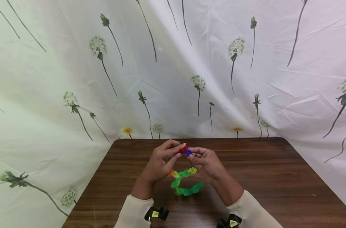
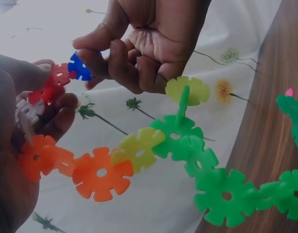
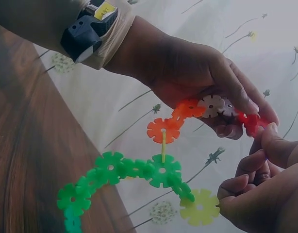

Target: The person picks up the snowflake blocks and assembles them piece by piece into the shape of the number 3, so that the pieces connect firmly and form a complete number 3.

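My left hand [image 1: 160, 161] pinches the red end of a chain of notched plastic flower discs above the table. Between the thumb and finger of my right hand [image 1: 208, 163] is a blue flower disc [image 2: 79, 66], its edge touching the red disc [image 2: 61, 75]. White discs [image 2: 29, 111] lie against the left palm. From there the chain hangs down through orange discs [image 2: 102, 174] and a yellow disc [image 2: 139, 146] to several green discs [image 2: 227, 196]. A yellow-green disc [image 3: 200, 207] sits at the tip of a side branch. In the head view the fingers partly hide the red discs.
A dark brown wooden table [image 1: 261, 190] lies under the hands. Behind it hangs a white cloth [image 1: 173, 79] printed with dandelions. Each wrist wears a black strapped camera, such as the left one [image 1: 157, 213], over a cream sleeve.
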The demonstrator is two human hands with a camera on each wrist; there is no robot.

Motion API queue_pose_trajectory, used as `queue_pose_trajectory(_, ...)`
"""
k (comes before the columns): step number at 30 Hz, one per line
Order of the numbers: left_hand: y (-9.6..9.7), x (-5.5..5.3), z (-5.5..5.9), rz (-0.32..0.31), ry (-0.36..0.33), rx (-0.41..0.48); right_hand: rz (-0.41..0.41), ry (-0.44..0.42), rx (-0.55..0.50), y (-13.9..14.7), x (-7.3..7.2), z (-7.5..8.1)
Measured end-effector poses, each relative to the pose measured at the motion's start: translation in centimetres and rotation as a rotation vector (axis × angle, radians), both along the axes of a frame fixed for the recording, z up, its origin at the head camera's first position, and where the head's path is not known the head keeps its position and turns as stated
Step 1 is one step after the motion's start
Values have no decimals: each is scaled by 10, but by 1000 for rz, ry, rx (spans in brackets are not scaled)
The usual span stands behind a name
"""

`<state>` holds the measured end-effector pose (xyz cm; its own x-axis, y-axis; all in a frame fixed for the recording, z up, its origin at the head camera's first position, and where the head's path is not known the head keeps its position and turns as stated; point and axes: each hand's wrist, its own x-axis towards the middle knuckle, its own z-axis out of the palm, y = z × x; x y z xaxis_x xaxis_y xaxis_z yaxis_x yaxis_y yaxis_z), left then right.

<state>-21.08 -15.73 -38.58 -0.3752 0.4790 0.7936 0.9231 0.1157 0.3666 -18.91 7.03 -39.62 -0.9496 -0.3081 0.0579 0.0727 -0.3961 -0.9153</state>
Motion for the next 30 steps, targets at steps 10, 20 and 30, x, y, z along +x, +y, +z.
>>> queue_pose_trajectory(10,1,0,-3,-24,-48,11,54,32,-33,1,1,2)
queue_pose_trajectory(20,4,0,-2,10,-35,9,54,68,11,6,-2,1)
queue_pose_trajectory(30,4,2,2,80,10,-18,-17,210,222,15,-4,-3)
